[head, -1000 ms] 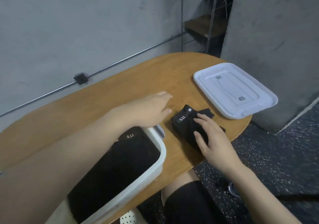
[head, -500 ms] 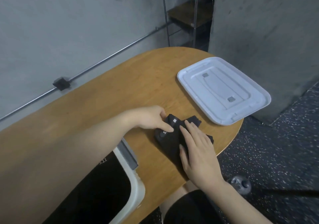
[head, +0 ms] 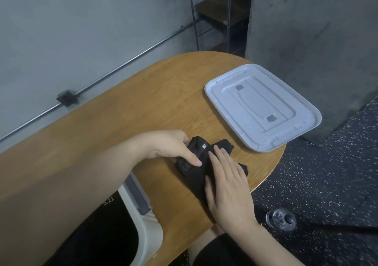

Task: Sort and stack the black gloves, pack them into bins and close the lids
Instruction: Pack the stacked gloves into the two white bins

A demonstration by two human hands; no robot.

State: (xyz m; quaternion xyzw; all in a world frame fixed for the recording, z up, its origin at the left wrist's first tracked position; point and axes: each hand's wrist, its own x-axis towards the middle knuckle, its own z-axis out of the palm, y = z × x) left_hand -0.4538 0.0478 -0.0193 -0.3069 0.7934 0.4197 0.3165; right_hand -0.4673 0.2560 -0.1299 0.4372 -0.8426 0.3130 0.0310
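Grey concrete walls back the oval wooden table. Left hand grips the black fabric gloves, thumb curled over. Right hand lies flat on them, fingers straight. White plastic bin near-left; white lid far-right.

A wooden table with a rounded end fills the middle of the view. Behind it, from nine to twelve o'clock, stands a grey concrete wall, crossed on a slant by a metal conduit pipe with a dark junction box. At twelve o'clock a wire-framed shelf sits in a dark recess. A concrete pillar rises at two o'clock. Black speckled flooring spreads at four o'clock.
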